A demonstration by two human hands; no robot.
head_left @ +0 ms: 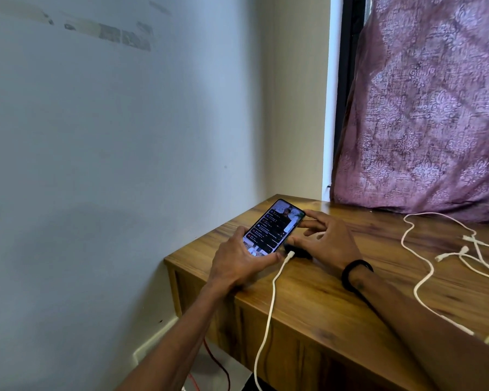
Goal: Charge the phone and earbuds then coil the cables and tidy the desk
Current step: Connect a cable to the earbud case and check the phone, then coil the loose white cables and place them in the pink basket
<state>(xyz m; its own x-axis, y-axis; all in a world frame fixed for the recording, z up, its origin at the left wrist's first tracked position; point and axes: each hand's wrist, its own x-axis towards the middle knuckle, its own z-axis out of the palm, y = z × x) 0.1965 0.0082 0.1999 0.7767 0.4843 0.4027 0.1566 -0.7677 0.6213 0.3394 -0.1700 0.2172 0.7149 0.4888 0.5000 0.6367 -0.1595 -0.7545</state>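
A phone point(274, 225) with its screen lit lies at the far left corner of the wooden desk point(316, 294). A white cable point(268, 314) is plugged into its near end and hangs over the desk's front edge. My left hand point(237, 263) grips the phone's near left side, thumb along the bottom edge. My right hand point(322, 238) holds the phone's right edge with fingers spread along it. A small dark object point(301, 253) lies under my right palm, mostly hidden.
More white cables point(424, 275) with loose plugs point(463, 244) sprawl over the desk's right part. A purple patterned curtain point(424, 108) hangs down to the desk at the back right. A bare wall stands to the left. A red wire point(218, 362) runs below the desk.
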